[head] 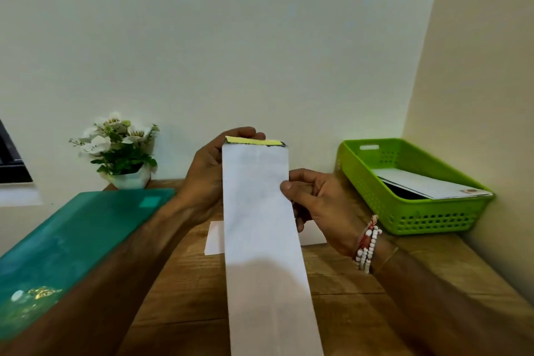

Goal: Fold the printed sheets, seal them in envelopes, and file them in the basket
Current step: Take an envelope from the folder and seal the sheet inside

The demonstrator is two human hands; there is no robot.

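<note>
Above the table, envelope, long axis pointing away: left hand grips its far flap end, right hand, nearer the basket, pinches one edge.

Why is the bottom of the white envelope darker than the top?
In the head view, a shadow falls across the lower half of the envelope; in the same view, the top, held by the left hand and right hand, catches more light.
</note>
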